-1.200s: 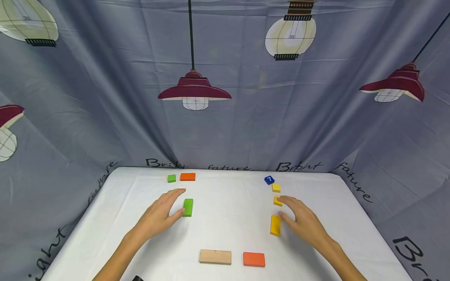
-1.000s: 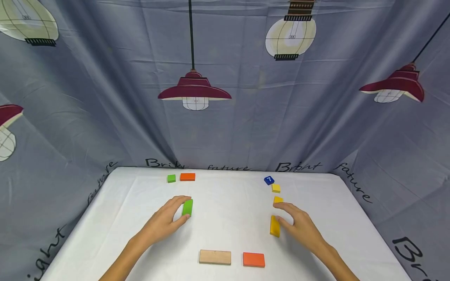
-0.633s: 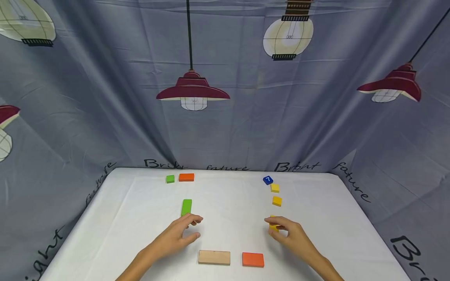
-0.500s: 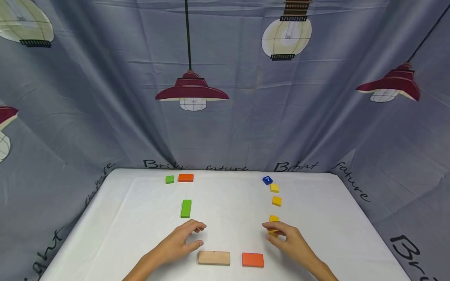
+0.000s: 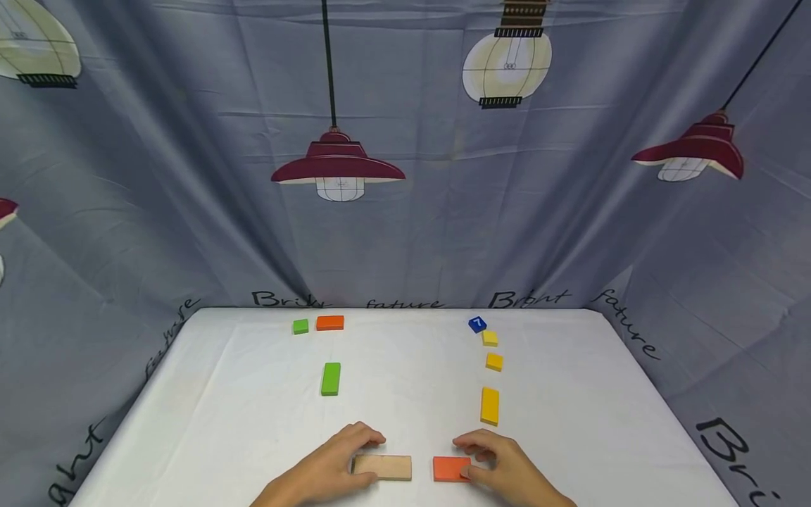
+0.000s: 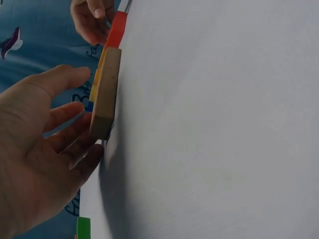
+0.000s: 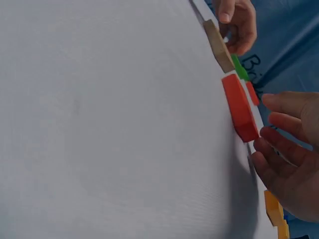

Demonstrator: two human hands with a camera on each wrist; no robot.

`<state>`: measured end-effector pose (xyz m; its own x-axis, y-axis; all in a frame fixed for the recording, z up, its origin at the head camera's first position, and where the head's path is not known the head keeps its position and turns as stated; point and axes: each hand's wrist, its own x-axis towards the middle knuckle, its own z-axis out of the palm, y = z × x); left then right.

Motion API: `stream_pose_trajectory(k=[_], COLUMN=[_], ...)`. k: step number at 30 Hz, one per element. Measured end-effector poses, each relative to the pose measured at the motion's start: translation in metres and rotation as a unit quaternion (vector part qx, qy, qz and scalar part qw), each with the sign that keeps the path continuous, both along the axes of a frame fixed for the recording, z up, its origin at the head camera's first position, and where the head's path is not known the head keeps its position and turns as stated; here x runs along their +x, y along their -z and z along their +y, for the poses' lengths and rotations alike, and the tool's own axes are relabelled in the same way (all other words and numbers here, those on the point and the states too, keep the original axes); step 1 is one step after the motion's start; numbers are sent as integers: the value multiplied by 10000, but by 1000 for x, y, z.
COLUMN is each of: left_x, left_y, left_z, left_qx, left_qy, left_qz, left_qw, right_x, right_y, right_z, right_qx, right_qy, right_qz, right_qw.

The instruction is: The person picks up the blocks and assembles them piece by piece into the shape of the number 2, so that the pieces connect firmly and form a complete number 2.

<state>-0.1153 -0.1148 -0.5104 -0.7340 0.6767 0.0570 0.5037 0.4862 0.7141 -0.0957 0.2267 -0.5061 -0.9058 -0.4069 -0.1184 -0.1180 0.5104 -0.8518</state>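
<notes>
My left hand (image 5: 336, 466) is at the left end of a plain wooden block (image 5: 386, 467), its thumb and fingers spread apart over that end. In the left wrist view the wooden block (image 6: 106, 94) stands just beyond the loosely bent fingers. My right hand (image 5: 500, 465) is at the right end of a red-orange block (image 5: 448, 469), with the thumb overlapping its near corner in the head view. The right wrist view has the red-orange block (image 7: 240, 108) right by the fingertips. Neither hand grips anything.
Ahead on the white table (image 5: 405, 394) lie a long green block (image 5: 331, 379), a small green block (image 5: 300, 327) and an orange block (image 5: 330, 322). To the right, a long yellow block (image 5: 490, 406), two small yellow ones (image 5: 494, 362) and a blue cube (image 5: 477, 324) form a column.
Both hands have come back toward the near side, the left from beside the long green block, the right from beside the yellow blocks. The blocks keep their places; the head view has shifted slightly.
</notes>
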Motion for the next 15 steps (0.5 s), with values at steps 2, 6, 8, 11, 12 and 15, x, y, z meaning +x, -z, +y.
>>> stream_pose_trajectory(k=[2,6,8,11,12,15], left_x=[1,1,1,1,1,1], left_y=[2,5,6,6,6,5], left_z=[1,1,2,3,3,4], left_qx=[-46,-65,-49,22,41,59], left_qy=[10,32,62,99,108,110], left_qz=[33,180,267,329,346,298], left_qw=[10000,9998,9996,9994,9993,9995], right_x=[1,3,3,3,3,3], right_y=[3,7,8,9,9,11], right_z=[-1,-2,-3,-4,-4,-5], right_qx=[46,163,239,311,324,339], right_qy=[-66,-169,-189,-237,-248,-266], right_qz=[-45,-13,43,194,222,215], right_qw=[10000,9997,9995,9990,9989,9988])
